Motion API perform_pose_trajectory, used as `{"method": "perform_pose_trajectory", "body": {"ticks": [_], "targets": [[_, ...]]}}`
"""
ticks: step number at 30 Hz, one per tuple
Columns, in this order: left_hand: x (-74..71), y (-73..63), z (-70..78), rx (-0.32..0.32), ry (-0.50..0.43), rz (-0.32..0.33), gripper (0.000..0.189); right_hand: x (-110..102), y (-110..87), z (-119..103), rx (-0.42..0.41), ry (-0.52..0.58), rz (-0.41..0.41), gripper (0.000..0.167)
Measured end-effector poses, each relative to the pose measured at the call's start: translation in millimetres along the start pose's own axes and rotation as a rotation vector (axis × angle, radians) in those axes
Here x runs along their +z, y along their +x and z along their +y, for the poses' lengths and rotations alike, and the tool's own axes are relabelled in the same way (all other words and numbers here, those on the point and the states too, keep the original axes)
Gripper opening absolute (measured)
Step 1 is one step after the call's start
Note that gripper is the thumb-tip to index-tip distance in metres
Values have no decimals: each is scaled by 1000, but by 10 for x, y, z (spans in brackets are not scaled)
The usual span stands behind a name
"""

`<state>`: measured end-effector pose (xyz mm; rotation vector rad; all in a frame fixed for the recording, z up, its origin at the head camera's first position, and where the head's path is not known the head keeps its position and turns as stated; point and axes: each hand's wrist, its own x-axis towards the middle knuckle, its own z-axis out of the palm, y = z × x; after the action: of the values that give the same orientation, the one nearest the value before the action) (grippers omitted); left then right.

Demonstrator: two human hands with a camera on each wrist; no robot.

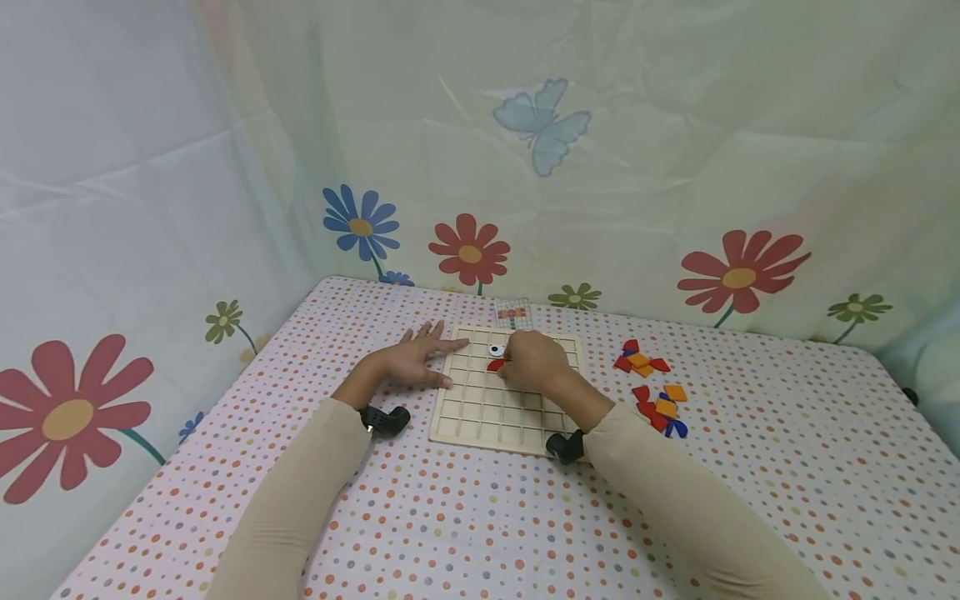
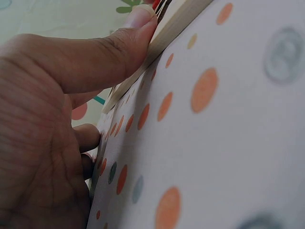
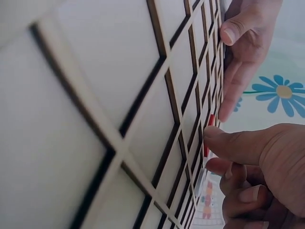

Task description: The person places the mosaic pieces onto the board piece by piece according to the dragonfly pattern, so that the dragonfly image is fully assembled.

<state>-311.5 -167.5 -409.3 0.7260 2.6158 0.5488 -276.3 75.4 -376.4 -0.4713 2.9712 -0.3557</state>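
A light wooden board point(image 1: 487, 408) with a grid of square cells lies flat on the table. My left hand point(image 1: 412, 360) rests at its left side, fingers spread, the thumb point(image 2: 138, 19) on the raised edge. Over the upper middle of the grid, my right hand point(image 1: 536, 362) pinches a small red piece point(image 3: 208, 136) between thumb and curled fingers, down against the cells. Just above it on the board sits a white tile with a black eye dot point(image 1: 497, 351). The right hand hides part of the cells behind it.
A card with a gridded red and orange pattern point(image 1: 513, 314) lies beyond the board. To the right are two loose clusters of red, orange and blue pieces, with an orange square point(image 1: 676, 392) among them. Dotted cloth point(image 1: 450, 517) covers the table; a flowered curtain point(image 1: 637, 183) hangs behind.
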Motion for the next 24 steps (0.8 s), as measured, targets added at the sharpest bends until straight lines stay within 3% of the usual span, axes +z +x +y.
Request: {"method": "perform_pose_trajectory", "body": {"ticks": [11, 24], "targets": [[-4, -2, -6, 24, -23, 4, 80, -102, -336, 171, 19, 32, 46, 31], [12, 3, -25, 24, -16, 1, 80, -218, -983, 601, 42, 158, 117, 32]]}}
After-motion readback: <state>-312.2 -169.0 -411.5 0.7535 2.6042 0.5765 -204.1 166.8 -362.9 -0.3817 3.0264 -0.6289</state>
